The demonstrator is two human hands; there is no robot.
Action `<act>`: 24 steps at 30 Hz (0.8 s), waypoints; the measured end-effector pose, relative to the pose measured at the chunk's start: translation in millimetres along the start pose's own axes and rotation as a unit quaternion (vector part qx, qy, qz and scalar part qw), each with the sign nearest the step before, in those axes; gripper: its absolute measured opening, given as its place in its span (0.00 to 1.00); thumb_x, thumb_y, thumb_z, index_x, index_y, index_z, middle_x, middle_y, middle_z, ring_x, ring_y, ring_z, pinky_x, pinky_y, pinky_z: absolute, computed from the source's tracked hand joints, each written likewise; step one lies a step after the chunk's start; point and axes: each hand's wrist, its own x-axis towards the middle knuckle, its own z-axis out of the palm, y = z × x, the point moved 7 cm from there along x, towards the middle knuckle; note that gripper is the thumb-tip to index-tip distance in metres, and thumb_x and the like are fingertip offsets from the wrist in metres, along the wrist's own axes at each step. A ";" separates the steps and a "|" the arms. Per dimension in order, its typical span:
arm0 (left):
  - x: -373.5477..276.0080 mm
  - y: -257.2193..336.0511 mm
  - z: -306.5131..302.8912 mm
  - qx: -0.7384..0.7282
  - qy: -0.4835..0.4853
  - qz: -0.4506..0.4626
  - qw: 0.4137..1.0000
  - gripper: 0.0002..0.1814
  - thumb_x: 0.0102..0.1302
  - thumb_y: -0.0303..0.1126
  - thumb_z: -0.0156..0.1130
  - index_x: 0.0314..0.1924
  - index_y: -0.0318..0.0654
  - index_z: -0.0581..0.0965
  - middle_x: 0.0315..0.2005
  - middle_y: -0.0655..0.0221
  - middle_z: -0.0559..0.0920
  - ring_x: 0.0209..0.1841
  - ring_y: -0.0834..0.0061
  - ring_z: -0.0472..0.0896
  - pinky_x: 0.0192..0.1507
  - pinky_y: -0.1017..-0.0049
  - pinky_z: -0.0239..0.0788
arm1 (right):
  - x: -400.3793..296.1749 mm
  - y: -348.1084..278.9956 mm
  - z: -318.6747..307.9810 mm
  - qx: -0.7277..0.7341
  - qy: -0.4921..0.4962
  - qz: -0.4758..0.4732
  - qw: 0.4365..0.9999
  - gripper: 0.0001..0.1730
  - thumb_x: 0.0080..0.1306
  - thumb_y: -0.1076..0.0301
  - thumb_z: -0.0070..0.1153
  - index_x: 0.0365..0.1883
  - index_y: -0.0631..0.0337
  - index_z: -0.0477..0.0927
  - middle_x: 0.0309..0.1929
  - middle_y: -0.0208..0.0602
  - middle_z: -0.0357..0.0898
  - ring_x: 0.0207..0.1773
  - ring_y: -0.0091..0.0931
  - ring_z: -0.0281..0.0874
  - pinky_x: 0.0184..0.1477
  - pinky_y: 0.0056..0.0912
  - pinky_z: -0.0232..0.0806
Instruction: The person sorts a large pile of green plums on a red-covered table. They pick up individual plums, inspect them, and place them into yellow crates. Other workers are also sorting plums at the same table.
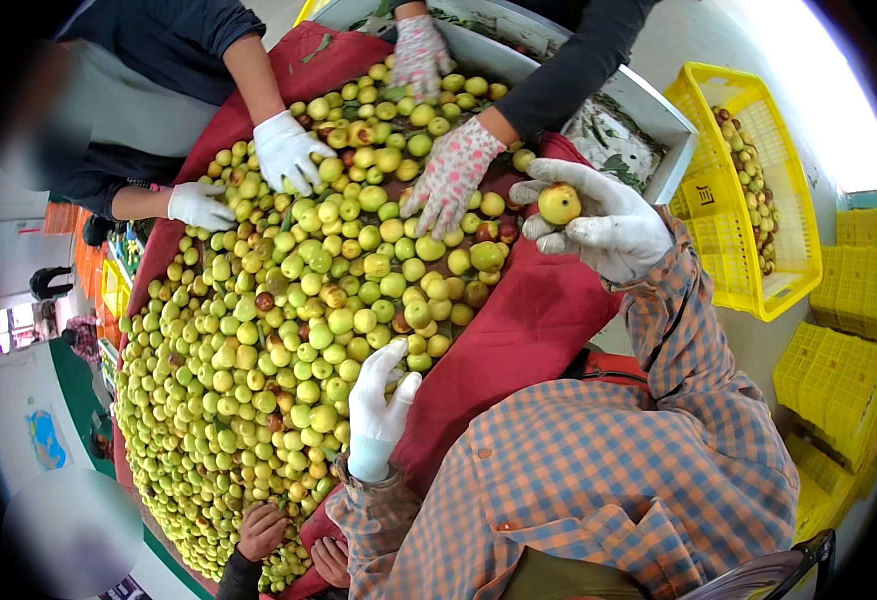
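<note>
My right hand point(596, 221), in a white knit glove with soiled fingertips, grips a yellow-green jujube point(559, 204) between thumb and fingers. It is raised above the near edge of the red cloth point(536, 292). My left hand point(380, 401), gloved in white, hovers at the near side of a large heap of jujubes point(258, 352). Its thumb and forefinger are apart, with yellow-green showing in the gap. The other fingers are mostly hidden, so whether it holds a fruit is unclear. Many jujubes are green-yellow; some have reddish-brown patches.
Across the heap, one person's white-gloved hand point(288, 154) and another's flower-patterned glove point(457, 176) touch fruit. A bare hand point(262, 531) works at the bottom. A metal trough point(663, 124) holds leaves. Right of me stand a yellow crate point(783, 292) with jujubes and stacked crates point(832, 382).
</note>
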 end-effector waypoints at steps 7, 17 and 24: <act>-42.0 -22.0 -28.1 -0.020 0.098 -0.049 0.994 0.22 0.68 0.22 0.64 0.62 0.31 0.77 0.58 0.58 0.79 0.46 0.74 0.81 0.50 0.75 0.75 | -33.5 -78.1 -95.6 -0.345 0.252 -0.116 0.897 0.28 0.68 0.69 0.56 0.66 0.65 0.71 0.52 0.48 0.80 0.45 0.28 0.82 0.43 0.29 0.78; -67.6 -61.0 -52.7 -0.025 0.203 -0.090 0.975 0.23 0.68 0.28 0.66 0.62 0.33 0.77 0.58 0.57 0.80 0.60 0.63 0.79 0.60 0.70 0.72 | -191.1 -265.0 -443.9 -0.704 0.486 0.044 0.516 0.23 0.70 0.68 0.57 0.63 0.61 0.76 0.59 0.41 0.77 0.52 0.30 0.81 0.54 0.30 0.74; -90.8 -56.6 -59.5 0.123 0.231 -0.083 0.962 0.24 0.67 0.29 0.67 0.62 0.34 0.77 0.61 0.53 0.77 0.63 0.57 0.77 0.64 0.65 0.69 | 56.8 125.4 87.0 -0.698 -0.292 -0.338 0.560 0.16 0.62 0.73 0.59 0.49 0.65 0.80 0.51 0.50 0.82 0.53 0.45 0.81 0.57 0.45 0.75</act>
